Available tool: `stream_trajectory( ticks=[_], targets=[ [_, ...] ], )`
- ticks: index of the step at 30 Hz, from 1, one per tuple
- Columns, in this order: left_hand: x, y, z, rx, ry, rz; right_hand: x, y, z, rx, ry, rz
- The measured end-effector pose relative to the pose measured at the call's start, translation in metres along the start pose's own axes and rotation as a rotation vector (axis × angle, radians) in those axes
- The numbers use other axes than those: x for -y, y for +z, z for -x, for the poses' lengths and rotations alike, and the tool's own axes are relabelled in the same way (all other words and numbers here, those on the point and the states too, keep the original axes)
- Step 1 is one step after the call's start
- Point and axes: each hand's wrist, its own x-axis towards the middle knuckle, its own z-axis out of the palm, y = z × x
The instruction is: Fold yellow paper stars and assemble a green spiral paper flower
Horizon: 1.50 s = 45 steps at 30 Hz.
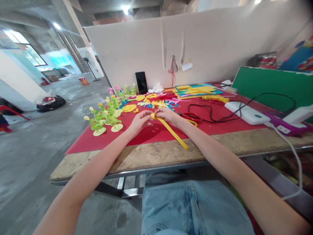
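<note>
Both my hands meet over the red mat (151,133) on the table. My left hand (140,121) and my right hand (168,116) pinch the rolled end of a long yellow paper strip (172,132). The strip trails from my fingers toward the table's front edge. Both hands have their fingers closed on it. Red-handled scissors (192,117) lie just right of my right hand.
Several green paper flowers on yellow discs (105,119) stand at the left of the mat. Coloured paper scraps (158,102), a paper stack (193,90), a black phone (141,82), a white power bank (245,112) with black cable, and a green board (274,86) lie behind.
</note>
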Motion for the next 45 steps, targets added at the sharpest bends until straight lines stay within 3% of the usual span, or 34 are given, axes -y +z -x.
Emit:
stream_trajectory(
  ticks=[6, 13, 18, 26, 30, 40, 45],
  targets=[
    [0.001, 0.001, -0.001, 0.004, -0.012, -0.006, 0.006, 0.0, 0.004, -0.029, -0.033, 0.027],
    [0.005, -0.004, -0.002, 0.086, -0.023, -0.053, 0.006, -0.001, 0.007, 0.048, -0.056, 0.043],
    [0.005, -0.003, -0.001, 0.05, -0.039, -0.09, 0.003, -0.006, 0.005, 0.071, -0.073, 0.082],
    [0.003, -0.001, 0.0, 0.137, 0.084, -0.251, 0.006, -0.012, 0.003, 0.069, -0.137, 0.118],
    [0.004, -0.001, -0.001, 0.093, 0.11, -0.327, 0.005, -0.013, 0.001, 0.07, -0.173, 0.129],
    [0.002, 0.001, 0.0, -0.048, 0.009, -0.029, 0.01, -0.018, 0.004, 0.125, -0.204, 0.179],
    [0.0, 0.002, 0.001, -0.053, -0.017, 0.052, 0.011, -0.025, 0.002, 0.203, -0.209, 0.195]
  ],
)
